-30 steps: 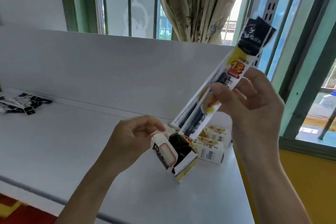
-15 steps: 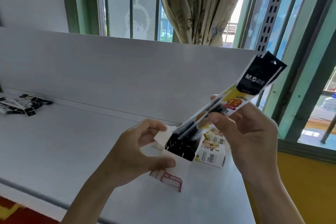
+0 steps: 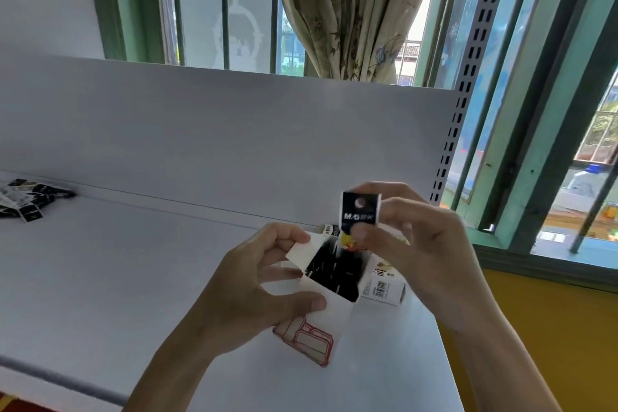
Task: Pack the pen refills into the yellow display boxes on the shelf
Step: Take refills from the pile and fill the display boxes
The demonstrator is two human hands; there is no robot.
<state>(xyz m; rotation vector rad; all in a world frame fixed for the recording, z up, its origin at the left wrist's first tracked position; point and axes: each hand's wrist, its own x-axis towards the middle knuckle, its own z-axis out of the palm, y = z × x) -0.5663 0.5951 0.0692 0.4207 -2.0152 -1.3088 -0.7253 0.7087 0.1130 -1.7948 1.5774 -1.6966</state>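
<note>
Holding the open display box over the near right part of the white shelf, the left hand has its thumb curled on the near wall and its fingers on the left flap. The near flap, with a red drawing, hangs toward the camera. The inside of the box looks dark, perhaps full of packs, but the view is blurred there. Just right of it, the right hand pinches a pen refill pack at its black top between thumb and fingers. The pack stands nearly upright with its lower part in the box mouth. Just behind lies a second box with a barcode. Far at the left, a small pile of refill packs lies near the back panel. Beyond the panel are a perforated upright and a curtain.
</note>
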